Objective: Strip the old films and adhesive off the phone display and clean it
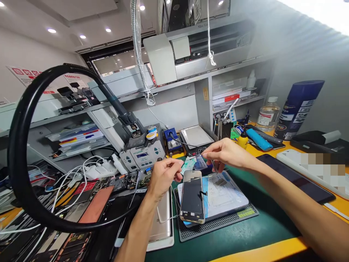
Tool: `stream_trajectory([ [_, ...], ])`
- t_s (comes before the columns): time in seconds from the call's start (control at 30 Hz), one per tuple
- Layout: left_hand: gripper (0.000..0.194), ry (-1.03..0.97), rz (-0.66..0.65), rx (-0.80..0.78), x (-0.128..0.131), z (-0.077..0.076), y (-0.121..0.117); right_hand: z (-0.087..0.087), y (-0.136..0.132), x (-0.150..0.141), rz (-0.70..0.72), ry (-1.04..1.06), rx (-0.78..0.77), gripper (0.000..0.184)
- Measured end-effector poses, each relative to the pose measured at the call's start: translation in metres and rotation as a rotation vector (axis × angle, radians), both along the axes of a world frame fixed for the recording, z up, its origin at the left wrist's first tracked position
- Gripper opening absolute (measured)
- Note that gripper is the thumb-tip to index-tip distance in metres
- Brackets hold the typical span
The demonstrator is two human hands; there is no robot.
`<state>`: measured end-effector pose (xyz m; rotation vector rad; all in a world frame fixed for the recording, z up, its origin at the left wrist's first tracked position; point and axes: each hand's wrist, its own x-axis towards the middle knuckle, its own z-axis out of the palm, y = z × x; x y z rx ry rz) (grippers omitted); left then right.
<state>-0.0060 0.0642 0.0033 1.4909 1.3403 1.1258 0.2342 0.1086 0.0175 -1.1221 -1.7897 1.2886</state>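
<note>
A phone screen assembly (192, 200) lies back side up, with a dark flex cable sticking out on its right. It rests on the left part of a white pad (231, 196), a blue strip showing beside it. My left hand (165, 174) is over the screen's upper left, thumb and fingers pinched together; whatever they hold is too small to make out. Across from it, my right hand (225, 153) is closed around a thin greyish tool, mostly hidden by the fingers. Between the hands, a green-and-white sheet (189, 164) lies behind the screen.
Dismantled phones and parts (89, 207) crowd the left, under a black curved arm (15, 145). A rework station (144, 154) stands behind. At right are a dark tablet-like slab (294, 178), a spray can (298, 109) and a clear bottle (268, 116). A gold phone back (160, 218) lies left of the pad.
</note>
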Motion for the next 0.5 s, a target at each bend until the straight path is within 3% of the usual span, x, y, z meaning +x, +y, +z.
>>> stream_trajectory([
  [0.3,0.034,0.100,-0.028,-0.026,0.003,0.001,-0.002,-0.003,0.002,0.000,0.102,0.083,-0.100,0.021],
  [0.43,0.034,0.143,0.010,-0.001,-0.003,0.000,-0.001,0.001,-0.001,0.001,0.134,0.105,-0.166,0.012],
  [0.5,0.037,0.255,0.082,0.000,-0.008,-0.003,0.004,0.000,0.002,0.002,0.101,0.104,-0.175,0.009],
])
